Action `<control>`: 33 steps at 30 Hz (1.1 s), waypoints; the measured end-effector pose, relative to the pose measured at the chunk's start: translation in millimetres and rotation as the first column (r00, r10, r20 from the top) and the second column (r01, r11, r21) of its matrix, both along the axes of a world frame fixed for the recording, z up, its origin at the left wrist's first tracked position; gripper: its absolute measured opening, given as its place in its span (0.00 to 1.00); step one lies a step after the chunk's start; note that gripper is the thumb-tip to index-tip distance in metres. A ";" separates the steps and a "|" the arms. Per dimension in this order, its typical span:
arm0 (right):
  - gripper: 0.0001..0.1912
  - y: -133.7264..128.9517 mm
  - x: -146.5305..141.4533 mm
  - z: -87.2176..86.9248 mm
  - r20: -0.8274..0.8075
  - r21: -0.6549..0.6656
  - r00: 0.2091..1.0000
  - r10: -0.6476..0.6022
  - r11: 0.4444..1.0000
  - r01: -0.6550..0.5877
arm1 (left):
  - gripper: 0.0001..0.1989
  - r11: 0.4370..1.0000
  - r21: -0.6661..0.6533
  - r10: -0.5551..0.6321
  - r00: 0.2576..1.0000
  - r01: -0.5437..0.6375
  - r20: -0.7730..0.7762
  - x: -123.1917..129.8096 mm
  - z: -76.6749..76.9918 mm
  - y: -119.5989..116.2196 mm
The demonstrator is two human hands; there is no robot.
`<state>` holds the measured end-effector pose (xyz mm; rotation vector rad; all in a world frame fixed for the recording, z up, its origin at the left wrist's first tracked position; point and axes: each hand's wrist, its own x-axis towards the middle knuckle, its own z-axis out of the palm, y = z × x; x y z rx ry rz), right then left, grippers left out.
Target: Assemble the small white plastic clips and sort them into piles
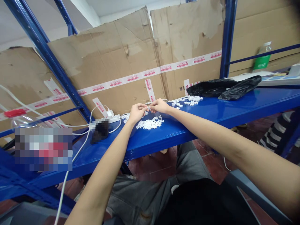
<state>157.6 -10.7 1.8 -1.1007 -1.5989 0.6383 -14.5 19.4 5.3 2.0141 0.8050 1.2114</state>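
One white piece (148, 108) sits pinched between nearly closed left hand (138, 112) and right hand (160, 106).

1 heap of small white pieces (150, 123) is seen, its pieces too small to be counted. Just behind the heap, 1 left hand (137, 113) and 1 right hand (161, 106) are held. To its right, 1 black bag (242, 88) and 1 green-labelled bottle (262, 57) are placed; to its left, 1 red-lidded container (23, 120). Behind it, 2 large cardboard panels (103, 59) are stood.
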 end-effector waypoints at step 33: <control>0.05 -0.8 2.0 0.6 -0.065 0.010 0.996 0.054 0.999 -0.053 | 0.06 0.999 -0.026 -0.046 0.998 0.047 0.039 -0.5 1.6 -0.8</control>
